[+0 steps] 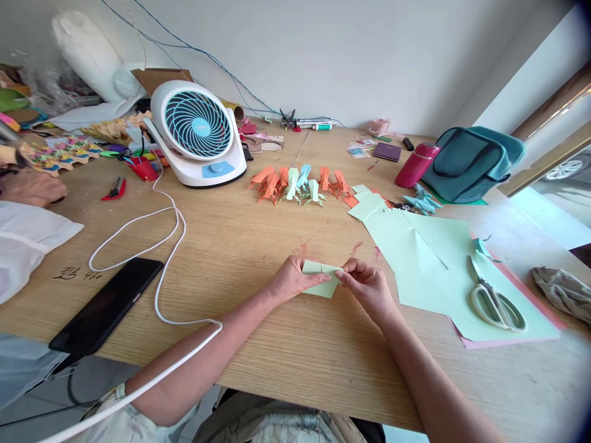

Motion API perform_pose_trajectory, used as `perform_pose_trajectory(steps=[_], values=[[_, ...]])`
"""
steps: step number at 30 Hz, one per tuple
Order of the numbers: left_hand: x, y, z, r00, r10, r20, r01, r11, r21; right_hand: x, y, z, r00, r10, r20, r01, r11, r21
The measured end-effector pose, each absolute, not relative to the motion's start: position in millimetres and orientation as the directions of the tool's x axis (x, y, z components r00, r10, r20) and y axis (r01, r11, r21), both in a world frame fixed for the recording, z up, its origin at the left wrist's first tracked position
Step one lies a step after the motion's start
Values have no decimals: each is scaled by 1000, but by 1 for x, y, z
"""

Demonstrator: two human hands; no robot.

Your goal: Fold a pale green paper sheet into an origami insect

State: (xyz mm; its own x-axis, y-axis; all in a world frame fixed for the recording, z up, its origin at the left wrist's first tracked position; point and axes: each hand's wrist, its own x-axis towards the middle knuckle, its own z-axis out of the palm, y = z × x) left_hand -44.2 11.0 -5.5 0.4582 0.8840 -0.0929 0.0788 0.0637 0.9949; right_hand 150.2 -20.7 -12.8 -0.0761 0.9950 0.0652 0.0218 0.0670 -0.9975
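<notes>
A small piece of pale green paper [322,288] with a crease across it is held up just above the table's front half. My left hand [295,278] pinches its left side, thumb lying across the front. At the right edge, my right hand [368,284] grips the paper between thumb and fingertips. Beyond the hands stands a row of folded paper figures [292,183] in orange, pale green and light blue. Large pale green sheets [422,289] lie to the right, with scissors [496,303] resting on them. Smaller cut green pieces [367,203] overlap near the sheets' far corner.
A white fan [198,132] stands at the back left. Its side of the table also has a white cable [178,231], a black phone [108,304] and another person's hand [32,186]. A pink bottle [418,165] and a teal bag [471,163] are at the back right.
</notes>
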Motion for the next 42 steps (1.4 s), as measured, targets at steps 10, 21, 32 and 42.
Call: perform_pose_trajectory(steps=[10, 21, 32, 42], values=[[-40, 8, 4, 269, 930, -249, -83, 280, 956, 156, -26, -9, -69, 941, 330, 281, 336, -899], [-40, 7, 6, 271, 935, -229, -60, 254, 965, 152, -29, -5, -315, 771, 553, 535, 626, -567], [-41, 8, 2, 343, 920, -192, -64, 227, 972, 162, -27, -4, -408, 692, 596, 594, 697, -402], [-42, 9, 2, 375, 906, -197, -19, 221, 975, 168, -24, -2, -428, 700, 572, 554, 703, -445]])
